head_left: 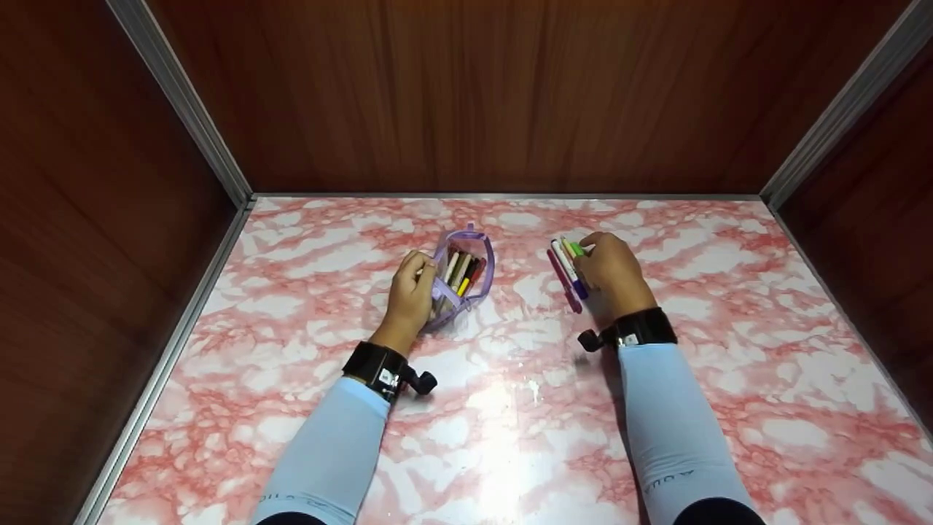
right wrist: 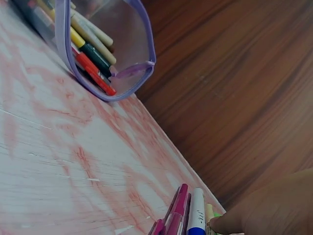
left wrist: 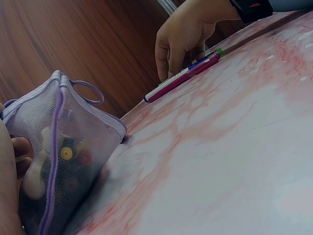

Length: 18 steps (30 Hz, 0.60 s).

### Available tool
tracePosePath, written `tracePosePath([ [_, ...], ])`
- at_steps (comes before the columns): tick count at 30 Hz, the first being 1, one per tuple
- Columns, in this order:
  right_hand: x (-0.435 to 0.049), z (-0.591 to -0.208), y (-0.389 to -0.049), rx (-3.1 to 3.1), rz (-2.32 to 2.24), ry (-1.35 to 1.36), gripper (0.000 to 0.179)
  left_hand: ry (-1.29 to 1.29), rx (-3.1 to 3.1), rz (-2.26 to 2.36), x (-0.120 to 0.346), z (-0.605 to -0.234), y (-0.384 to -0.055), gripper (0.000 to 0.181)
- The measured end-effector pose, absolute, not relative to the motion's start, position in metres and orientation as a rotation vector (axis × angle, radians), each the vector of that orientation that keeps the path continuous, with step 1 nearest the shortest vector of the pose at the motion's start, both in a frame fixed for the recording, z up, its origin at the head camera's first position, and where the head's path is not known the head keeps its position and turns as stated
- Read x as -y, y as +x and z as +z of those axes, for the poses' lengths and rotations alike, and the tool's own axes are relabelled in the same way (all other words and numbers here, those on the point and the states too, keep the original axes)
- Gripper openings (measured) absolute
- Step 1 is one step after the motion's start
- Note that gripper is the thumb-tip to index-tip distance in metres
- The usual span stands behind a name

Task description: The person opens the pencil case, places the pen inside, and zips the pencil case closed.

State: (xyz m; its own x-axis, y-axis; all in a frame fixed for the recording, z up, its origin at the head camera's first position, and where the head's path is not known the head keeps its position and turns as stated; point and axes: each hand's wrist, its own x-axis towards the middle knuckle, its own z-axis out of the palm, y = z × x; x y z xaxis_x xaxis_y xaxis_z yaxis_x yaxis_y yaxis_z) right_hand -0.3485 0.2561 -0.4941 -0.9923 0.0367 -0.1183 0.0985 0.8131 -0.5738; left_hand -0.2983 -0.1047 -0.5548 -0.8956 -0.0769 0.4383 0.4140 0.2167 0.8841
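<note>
My left hand [head_left: 412, 293] grips the left side of an open purple mesh pencil pouch [head_left: 491, 268]. Inside lie several pens and markers, among them a yellow and black marker [head_left: 465, 285] and a red pen [right wrist: 95, 73]. On the right, my right hand [head_left: 614, 270] has its thumb and fingers curled about a green pen [head_left: 578, 249], partly hidden by the hand. Just left of it a white marker with a blue end [right wrist: 197, 210] and a magenta pen [head_left: 560, 271] lie side by side on the table.
The pink and white marbled tabletop [head_left: 510, 408] is framed by wood panels [head_left: 466, 95] at the back and both sides, with metal strips along the edges. Each wrist wears a black camera band [head_left: 645, 328].
</note>
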Motion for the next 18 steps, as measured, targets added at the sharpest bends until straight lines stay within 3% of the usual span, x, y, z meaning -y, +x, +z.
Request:
tracePosePath([
  [18, -0.2634, -0.4933, -0.3530, -2.740, -1.045, 0.217, 0.048, -0.307, 2.120, -1.724, 0.1048, -0.5539, -0.2970, 0.022],
])
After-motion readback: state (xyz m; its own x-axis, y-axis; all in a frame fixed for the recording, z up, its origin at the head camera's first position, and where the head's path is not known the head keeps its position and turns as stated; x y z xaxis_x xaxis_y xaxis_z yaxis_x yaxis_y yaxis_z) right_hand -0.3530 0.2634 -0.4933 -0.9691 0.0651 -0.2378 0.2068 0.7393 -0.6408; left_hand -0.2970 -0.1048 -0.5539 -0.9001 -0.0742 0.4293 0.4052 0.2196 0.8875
